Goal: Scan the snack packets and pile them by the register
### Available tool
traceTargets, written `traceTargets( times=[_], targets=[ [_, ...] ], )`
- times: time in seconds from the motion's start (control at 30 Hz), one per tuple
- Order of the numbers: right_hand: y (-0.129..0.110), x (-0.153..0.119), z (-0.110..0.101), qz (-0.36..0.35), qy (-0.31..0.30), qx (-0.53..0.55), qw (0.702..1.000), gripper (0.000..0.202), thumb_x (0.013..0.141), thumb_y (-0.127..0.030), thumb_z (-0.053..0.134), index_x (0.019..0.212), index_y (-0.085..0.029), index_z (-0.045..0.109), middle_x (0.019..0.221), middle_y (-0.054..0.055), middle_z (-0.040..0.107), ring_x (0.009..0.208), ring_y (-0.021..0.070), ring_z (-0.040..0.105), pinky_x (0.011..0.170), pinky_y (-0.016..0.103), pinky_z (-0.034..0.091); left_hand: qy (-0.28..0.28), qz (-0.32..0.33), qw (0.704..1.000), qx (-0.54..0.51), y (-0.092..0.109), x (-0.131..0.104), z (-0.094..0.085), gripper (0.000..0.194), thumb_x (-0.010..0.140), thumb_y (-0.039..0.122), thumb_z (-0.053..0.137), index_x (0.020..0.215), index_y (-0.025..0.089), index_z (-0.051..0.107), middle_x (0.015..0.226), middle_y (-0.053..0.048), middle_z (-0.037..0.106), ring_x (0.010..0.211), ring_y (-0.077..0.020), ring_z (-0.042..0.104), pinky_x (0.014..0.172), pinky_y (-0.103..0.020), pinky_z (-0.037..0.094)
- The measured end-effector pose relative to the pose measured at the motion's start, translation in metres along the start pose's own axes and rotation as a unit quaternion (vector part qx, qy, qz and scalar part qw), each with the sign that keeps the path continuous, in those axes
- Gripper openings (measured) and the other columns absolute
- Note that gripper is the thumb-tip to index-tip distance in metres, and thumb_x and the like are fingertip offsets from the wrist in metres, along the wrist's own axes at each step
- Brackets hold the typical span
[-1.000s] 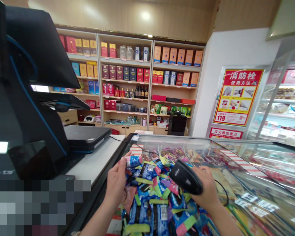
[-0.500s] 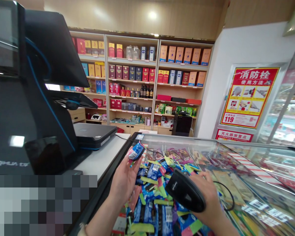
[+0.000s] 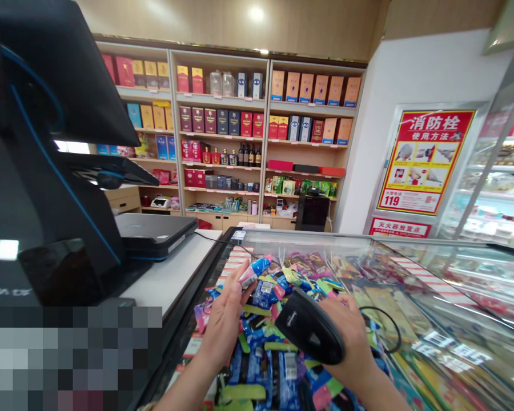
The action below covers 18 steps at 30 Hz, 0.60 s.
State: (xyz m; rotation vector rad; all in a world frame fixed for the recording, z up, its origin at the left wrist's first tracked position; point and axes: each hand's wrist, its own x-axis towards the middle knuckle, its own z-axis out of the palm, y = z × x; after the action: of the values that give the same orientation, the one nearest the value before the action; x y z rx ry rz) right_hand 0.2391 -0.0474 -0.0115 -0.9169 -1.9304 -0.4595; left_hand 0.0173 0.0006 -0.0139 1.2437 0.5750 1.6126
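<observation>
My left hand (image 3: 227,311) holds a small blue and pink packet (image 3: 255,272) at its fingertips, above a heap of similar wrapped packets (image 3: 248,365). To its right, my right hand (image 3: 349,334) is wrapped round a black handheld scanner (image 3: 310,328), whose head points up and left over the heap. A black cable (image 3: 396,331) loops out to the right of that hand. The packets in the heap are blue, with green and pink parts, and lie on the glass-topped case.
A black register (image 3: 47,171) and a flat dark device (image 3: 154,231) stand on the white counter (image 3: 188,274) at left. The glass case (image 3: 411,285) extends right. Behind are shelves of boxes (image 3: 223,137) and a red and yellow wall poster (image 3: 426,160).
My left hand has turned, so the packet now shows edge-on and slants up to the right. The whole view has shifted slightly. The scanner stays in my right hand.
</observation>
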Motion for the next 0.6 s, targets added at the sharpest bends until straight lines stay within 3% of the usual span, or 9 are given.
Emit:
traceTargets(
  times=[0.2, 0.33, 0.43, 0.53, 0.6],
  targets=[
    [-0.005, 0.004, -0.003, 0.002, -0.001, -0.015, 1.0, 0.004, 0.079, -0.022, 0.048, 0.078, -0.022, 0.052, 0.063, -0.002, 0.055, 0.058, 0.0148, 0.05, 0.069, 0.033, 0.032, 0.041, -0.043, 0.997, -0.043, 0.002, -0.001, 0.006, 0.032, 0.09, 0.03, 0.056, 0.119, 0.022, 0.067, 0.138, -0.005, 0.057, 0.136, -0.0233, 0.041, 0.109, -0.033, 0.041],
    [-0.001, 0.005, -0.005, -0.017, 0.02, -0.021, 0.999, 0.007, 0.079, -0.023, 0.048, 0.082, -0.022, 0.054, 0.066, 0.0, 0.059, 0.059, 0.0152, 0.053, 0.068, 0.033, 0.034, 0.113, -0.064, 0.981, -0.144, 0.017, 0.011, 0.008, 0.025, 0.093, 0.024, 0.049, 0.107, 0.019, 0.069, 0.117, -0.008, 0.068, 0.122, -0.0203, 0.056, 0.103, -0.033, 0.048],
    [0.01, 0.003, -0.008, -0.057, 0.041, -0.05, 0.996, 0.016, 0.077, -0.026, 0.05, 0.091, -0.021, 0.057, 0.074, 0.002, 0.065, 0.064, 0.0171, 0.059, 0.071, 0.034, 0.037, 0.255, -0.052, 0.941, -0.217, 0.031, 0.031, -0.011, 0.026, 0.096, 0.02, 0.041, 0.095, 0.015, 0.066, 0.102, -0.009, 0.07, 0.106, -0.0163, 0.065, 0.092, -0.03, 0.055],
    [0.024, -0.003, -0.01, -0.045, 0.05, -0.072, 0.995, 0.018, 0.075, -0.024, 0.051, 0.092, -0.021, 0.058, 0.078, 0.003, 0.066, 0.069, 0.0193, 0.062, 0.073, 0.036, 0.038, 0.404, -0.069, 0.873, -0.263, 0.038, 0.05, -0.045, 0.025, 0.097, 0.019, 0.037, 0.088, 0.016, 0.06, 0.09, -0.004, 0.068, 0.09, -0.0118, 0.066, 0.082, -0.027, 0.059],
    [0.032, -0.007, -0.01, -0.053, 0.058, -0.075, 0.994, 0.018, 0.075, -0.024, 0.054, 0.093, -0.021, 0.057, 0.079, 0.003, 0.066, 0.069, 0.0196, 0.062, 0.073, 0.036, 0.039, 0.443, -0.082, 0.853, -0.262, 0.037, 0.057, -0.067, 0.024, 0.096, 0.015, 0.035, 0.087, 0.017, 0.057, 0.084, -0.002, 0.064, 0.082, -0.0096, 0.065, 0.077, -0.024, 0.059]
  ],
)
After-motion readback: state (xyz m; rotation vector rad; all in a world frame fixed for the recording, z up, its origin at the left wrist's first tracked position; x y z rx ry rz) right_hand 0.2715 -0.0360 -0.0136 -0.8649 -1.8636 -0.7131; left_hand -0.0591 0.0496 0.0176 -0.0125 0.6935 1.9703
